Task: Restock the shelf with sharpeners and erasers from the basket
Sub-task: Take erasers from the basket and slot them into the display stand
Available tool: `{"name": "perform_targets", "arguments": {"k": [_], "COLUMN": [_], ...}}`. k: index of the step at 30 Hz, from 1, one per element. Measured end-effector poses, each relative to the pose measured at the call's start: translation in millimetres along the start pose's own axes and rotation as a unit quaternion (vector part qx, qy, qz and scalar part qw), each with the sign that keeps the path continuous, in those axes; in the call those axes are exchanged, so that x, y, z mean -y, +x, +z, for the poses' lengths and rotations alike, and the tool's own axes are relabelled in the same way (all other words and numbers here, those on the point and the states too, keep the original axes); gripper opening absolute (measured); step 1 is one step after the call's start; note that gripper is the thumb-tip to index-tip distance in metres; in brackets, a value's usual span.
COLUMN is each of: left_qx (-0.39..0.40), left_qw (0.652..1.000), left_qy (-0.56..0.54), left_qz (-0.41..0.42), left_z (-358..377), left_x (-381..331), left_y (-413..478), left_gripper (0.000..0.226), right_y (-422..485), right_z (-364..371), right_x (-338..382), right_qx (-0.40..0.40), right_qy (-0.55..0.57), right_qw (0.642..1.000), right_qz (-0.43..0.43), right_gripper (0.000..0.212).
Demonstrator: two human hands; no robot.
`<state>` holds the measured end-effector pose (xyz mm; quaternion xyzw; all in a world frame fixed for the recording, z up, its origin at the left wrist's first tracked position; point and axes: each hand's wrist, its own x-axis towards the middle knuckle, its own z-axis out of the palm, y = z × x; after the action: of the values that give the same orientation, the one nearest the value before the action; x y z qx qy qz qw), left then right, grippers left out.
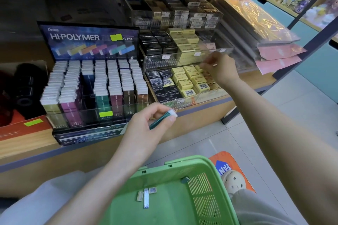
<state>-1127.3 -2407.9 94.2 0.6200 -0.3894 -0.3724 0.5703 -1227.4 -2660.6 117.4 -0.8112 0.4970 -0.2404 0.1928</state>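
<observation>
Shelf lies ahead of both hands. Green basket sits below them, near the body. Slim-eraser display stands beyond the left hand, clear trays at the right hand.

Left hand: thumb and fingertips pinch a slim teal eraser, clear of the display.

Right hand: fingers curled over the yellow erasers; cannot tell if it holds anything.

A few small erasers lie on the basket floor.
</observation>
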Motion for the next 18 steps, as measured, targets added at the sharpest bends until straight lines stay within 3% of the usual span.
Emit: {"name": "perform_targets", "arguments": {"k": [7, 9, 12, 18], "left_qx": [-0.014, 0.002, -0.015, -0.061], "left_qw": [0.999, 1.0, 1.0, 0.997], "left_qy": [-0.02, 0.01, 0.013, -0.002], "left_qz": [-0.04, -0.017, 0.007, 0.056], "left_z": [3.5, 3.8, 0.4, -7.5], "left_x": [2.3, 0.5, -0.6, -6.5], "left_y": [0.5, -1.6, -2.4, -8.6], "left_gripper": [0.013, 0.015, 0.016, 0.015], "right_y": [-4.4, -14.2, -53.9, -140.2], "right_z": [-5.2, -6.5, -11.8, -15.4], "right_x": [-0.6, 6.9, 34.5, 67.2], "right_qx": [0.033, 0.015, -0.027, 0.177], "right_qy": [-0.035, -0.075, -0.026, 0.102], "right_qw": [0.998, 0.994, 0.988, 0.972], "right_qz": [-0.03, -0.074, -0.147, -0.115], "right_gripper": [0.016, 0.019, 0.02, 0.026]}}
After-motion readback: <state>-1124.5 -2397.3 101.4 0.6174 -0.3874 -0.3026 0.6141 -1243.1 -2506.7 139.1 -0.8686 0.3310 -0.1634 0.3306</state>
